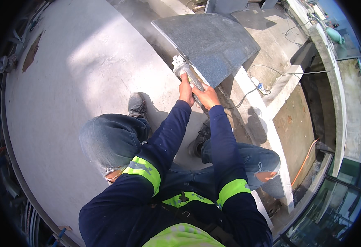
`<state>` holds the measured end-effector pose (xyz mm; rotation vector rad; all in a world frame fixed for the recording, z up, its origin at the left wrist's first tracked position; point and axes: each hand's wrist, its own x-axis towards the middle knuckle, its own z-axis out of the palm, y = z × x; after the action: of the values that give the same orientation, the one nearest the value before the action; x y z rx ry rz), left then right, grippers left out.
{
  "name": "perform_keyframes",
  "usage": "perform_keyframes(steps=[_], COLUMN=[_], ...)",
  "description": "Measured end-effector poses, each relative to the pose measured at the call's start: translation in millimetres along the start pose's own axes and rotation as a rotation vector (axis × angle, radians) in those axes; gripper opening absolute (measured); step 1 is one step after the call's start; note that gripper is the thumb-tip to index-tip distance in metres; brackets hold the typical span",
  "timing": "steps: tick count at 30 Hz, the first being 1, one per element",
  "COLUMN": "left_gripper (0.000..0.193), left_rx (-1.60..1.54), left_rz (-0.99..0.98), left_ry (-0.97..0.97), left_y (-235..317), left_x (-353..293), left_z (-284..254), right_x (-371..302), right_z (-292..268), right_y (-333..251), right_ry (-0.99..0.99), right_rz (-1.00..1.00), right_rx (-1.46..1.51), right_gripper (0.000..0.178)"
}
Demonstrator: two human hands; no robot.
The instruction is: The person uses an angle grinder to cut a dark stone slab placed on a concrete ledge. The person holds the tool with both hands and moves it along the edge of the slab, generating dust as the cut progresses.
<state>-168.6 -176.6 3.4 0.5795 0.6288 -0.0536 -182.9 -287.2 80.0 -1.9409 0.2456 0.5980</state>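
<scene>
Both of my hands are wrapped round a dust-coated angle grinder, its head against the near left edge of a dark grey stone slab. My left hand grips the body close to the head, thumb on top. Just behind it, my right hand closes round the rear of the body. The slab lies tilted over a gap, partly resting on a pale concrete ledge. Dust and the tool's head hide the disc, so I cannot tell how it meets the stone edge.
A black cord runs right from the grinder to a white connector on the ledge. Low concrete walls and recesses lie to the right, with an orange hose. A wide pale board spreads left under my shoe.
</scene>
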Motion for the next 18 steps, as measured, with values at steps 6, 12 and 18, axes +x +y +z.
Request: perform_keyframes(steps=[6,12,18], left_gripper=[0.078,0.076,0.075], left_rx=[0.002,0.006,0.002], left_rz=[-0.024,-0.017,-0.04], left_ry=[-0.002,-0.018,-0.019], left_y=[2.0,-0.5,-0.4], left_x=[-1.2,-13.6,-22.2], left_z=[-0.4,1.1,3.1], right_x=[-1.7,-11.1,-14.9], right_z=[3.4,-3.4,-2.8], right_y=[-1.0,2.3,7.4], right_ry=[0.041,0.01,0.033], right_rz=[0.018,0.004,0.006], right_rx=[-0.007,-0.011,-0.021], right_gripper=[0.081,0.08,0.081])
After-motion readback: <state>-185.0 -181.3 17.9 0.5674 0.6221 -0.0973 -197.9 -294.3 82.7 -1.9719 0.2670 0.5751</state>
